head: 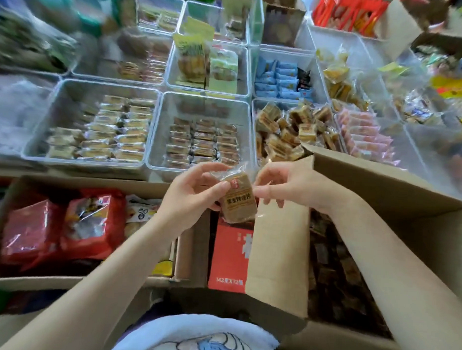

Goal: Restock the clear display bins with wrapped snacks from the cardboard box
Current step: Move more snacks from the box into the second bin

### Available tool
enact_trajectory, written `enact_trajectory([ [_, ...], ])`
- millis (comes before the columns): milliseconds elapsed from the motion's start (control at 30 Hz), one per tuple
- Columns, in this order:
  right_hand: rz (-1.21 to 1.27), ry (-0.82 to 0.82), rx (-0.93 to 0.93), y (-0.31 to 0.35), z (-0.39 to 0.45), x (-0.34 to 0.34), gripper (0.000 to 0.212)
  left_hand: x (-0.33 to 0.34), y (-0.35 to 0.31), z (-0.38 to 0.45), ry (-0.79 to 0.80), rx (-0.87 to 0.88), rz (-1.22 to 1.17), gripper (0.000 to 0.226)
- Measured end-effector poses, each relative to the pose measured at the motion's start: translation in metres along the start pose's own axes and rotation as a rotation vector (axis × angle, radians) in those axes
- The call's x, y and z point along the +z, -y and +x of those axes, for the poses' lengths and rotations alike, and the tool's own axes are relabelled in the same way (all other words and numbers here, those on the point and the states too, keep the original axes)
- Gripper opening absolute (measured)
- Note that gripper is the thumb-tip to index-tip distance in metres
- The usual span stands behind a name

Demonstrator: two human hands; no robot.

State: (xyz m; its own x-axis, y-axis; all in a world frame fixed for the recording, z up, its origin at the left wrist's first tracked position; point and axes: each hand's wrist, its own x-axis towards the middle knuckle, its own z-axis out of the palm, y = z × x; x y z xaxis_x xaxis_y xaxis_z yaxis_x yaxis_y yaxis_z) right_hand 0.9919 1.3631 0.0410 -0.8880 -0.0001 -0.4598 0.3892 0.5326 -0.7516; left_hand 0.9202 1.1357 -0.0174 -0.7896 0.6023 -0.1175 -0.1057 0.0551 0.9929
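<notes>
Both hands, left hand (190, 191) and right hand (284, 187), are holding one wrapped snack (238, 198) between them, above the near edge of the display bins (203, 105). The cardboard box (396, 206) is sitting to its right, another box (25, 186) to its left.

We saw top-left bins (33, 37) smeared by blur; contents unreadable. We could not read print on wrapped snack (238, 198), its lower left corner hidden behind left hand (190, 197). Right hand (284, 187) fingertips covered wrapper's right edge. Cardboard box (381, 195) ran off right edge; upright flap (278, 255) hid part of its dark contents and part of red carton (228, 256). Far-right bins (435, 145) too blurred for us to tell.
</notes>
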Motion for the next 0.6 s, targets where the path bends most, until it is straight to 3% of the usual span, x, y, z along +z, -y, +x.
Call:
enact_trajectory([
  [100, -0.007, 0.017, -0.017, 0.035, 0.043, 0.03, 0.021, -0.052, 0.005, 0.015, 0.017, 0.02, -0.01, 0.043],
  [267, 0.091, -0.105, 0.004, 0.068, 0.11, 0.068, 0.02, -0.123, 0.021, 0.046, 0.004, -0.014, -0.007, 0.041],
  [333, -0.032, -0.189, 0.035, 0.073, 0.133, 0.074, 0.021, -0.145, 0.035, 0.062, -0.015, -0.035, 0.138, 0.044],
  [467, -0.315, -0.356, 0.076, 0.063, 0.177, 0.072, 0.021, -0.178, 0.077, 0.092, -0.029, -0.07, 0.654, 0.058],
  [600, -0.488, -0.312, 0.079, 0.048, 0.225, 0.082, 0.023, -0.184, 0.118, 0.099, 0.072, -0.065, 0.951, 0.07],
])
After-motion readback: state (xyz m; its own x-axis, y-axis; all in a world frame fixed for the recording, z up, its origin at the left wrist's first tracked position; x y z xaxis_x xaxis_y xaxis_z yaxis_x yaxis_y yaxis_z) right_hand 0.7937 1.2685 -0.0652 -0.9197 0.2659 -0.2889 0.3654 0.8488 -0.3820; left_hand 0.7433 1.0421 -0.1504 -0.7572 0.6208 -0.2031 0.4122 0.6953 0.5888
